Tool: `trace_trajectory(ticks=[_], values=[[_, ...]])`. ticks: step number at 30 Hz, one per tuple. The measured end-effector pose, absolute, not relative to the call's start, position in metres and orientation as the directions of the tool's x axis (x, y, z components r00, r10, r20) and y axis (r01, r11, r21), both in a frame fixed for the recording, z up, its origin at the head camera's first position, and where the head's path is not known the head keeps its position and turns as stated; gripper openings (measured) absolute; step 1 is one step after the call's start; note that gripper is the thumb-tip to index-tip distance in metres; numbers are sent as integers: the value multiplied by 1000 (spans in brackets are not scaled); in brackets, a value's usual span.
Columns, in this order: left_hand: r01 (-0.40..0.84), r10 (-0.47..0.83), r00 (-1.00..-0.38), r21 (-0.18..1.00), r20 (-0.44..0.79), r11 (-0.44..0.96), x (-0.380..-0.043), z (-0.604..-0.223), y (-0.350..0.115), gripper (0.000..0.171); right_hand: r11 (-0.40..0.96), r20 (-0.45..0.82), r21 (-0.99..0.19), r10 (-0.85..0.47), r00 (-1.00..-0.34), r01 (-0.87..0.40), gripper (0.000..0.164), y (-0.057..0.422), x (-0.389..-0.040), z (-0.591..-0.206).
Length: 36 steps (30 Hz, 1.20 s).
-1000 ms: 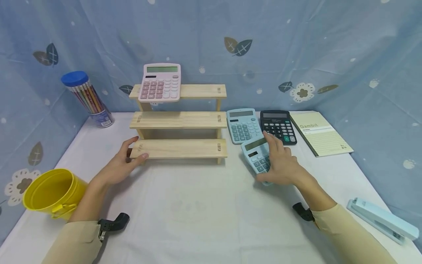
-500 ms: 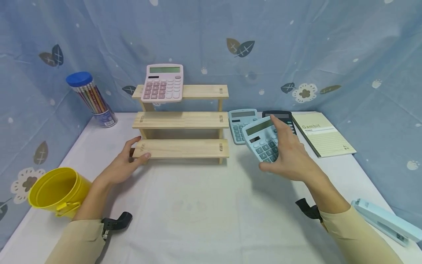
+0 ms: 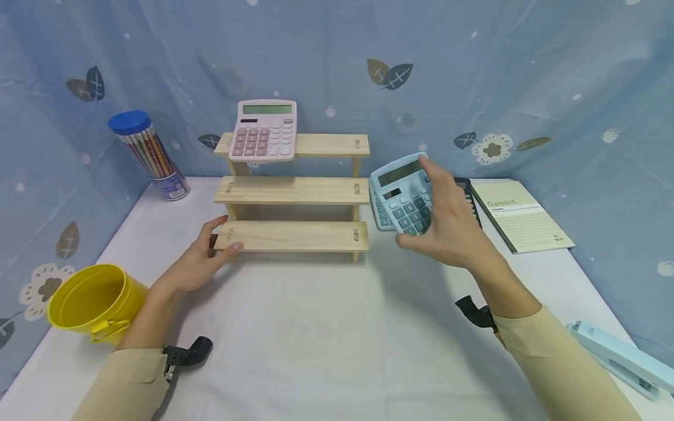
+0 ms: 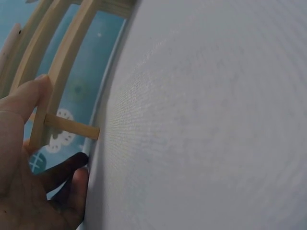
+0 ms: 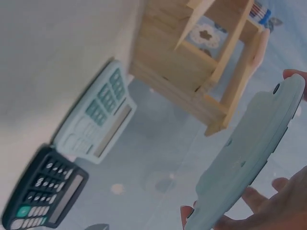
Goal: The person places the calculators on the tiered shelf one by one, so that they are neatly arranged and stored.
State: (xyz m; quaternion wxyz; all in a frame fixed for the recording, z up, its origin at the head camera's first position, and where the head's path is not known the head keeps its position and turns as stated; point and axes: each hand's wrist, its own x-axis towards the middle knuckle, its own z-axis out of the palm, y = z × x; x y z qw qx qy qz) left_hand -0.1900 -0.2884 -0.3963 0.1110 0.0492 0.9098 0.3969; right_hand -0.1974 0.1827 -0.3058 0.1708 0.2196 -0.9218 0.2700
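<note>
A light blue calculator is raised off the table, gripped along its opposite edges by the thumb and fingers of my right hand; its back faces the right wrist view. Beyond it, a second blue calculator leans beside a black calculator, and both are mostly hidden in the head view. My left hand pinches the left end of the lowest board of a three-step wooden shelf, thumb at the front edge. A pink calculator leans at the left of the top step.
At far left a yellow bucket stands near my left forearm. A clear tub of pencils with a blue lid is at the back left. On the right lie a Gambit notepad and a light blue stapler.
My right hand has lifted the blue calculator off the table and carried it up and back, in front of the other blue one. My left hand has stayed on the shelf.
</note>
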Motion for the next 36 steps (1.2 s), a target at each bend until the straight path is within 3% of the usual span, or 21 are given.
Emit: trace_trajectory(ticks=[19, 36], values=[[-14, 159, -972, 722, -171, 691, -189, -394, -286, 92, 783, 399, -377, -344, -850, -494, 116, 121, -237, -284], [-9, 160, -973, 723, -165, 691, -190, -397, -287, 92, 820, 322, -429, -252, -913, -378, 105, 74, -276, -256]])
